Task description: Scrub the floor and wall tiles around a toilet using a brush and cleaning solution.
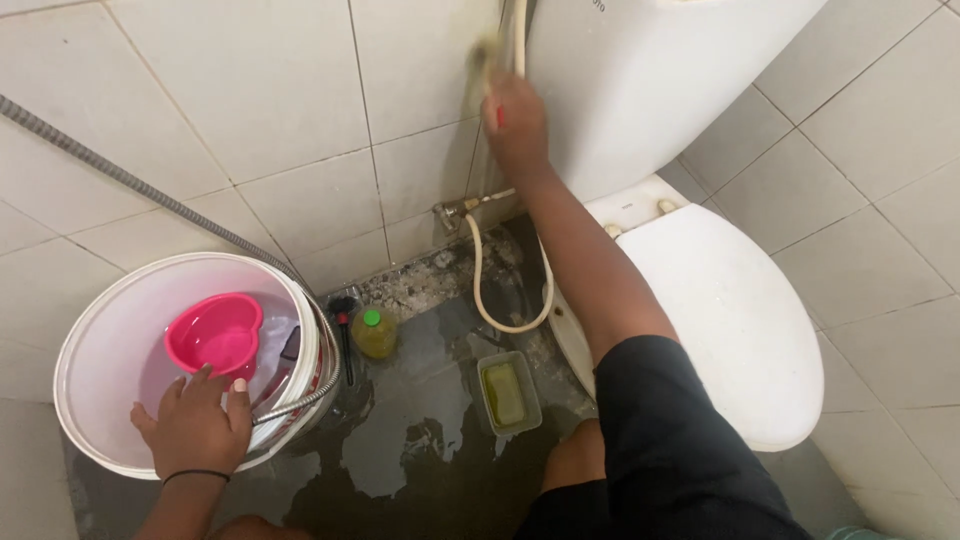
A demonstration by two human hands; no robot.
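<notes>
My left hand [195, 425] rests on the near rim of a large white bucket [85, 330], fingers spread over the edge. A pink heart-shaped scoop [215, 333] floats in the water inside. My right hand [515, 120] is raised against the wall beside the white toilet tank [650, 80]. It grips a yellowish scrubber [482, 62], partly blurred, pressed to the tiles near a thin hose. The scrubber's shape is hard to make out.
A metal shower hose [150, 195] runs from the upper left into the bucket. A small bottle with a green cap [375, 332] and a grey tray holding a yellow-green soap bar [508, 392] stand on the wet floor. The toilet's lid [730, 310] is down. A cream hose [490, 290] loops below a wall valve.
</notes>
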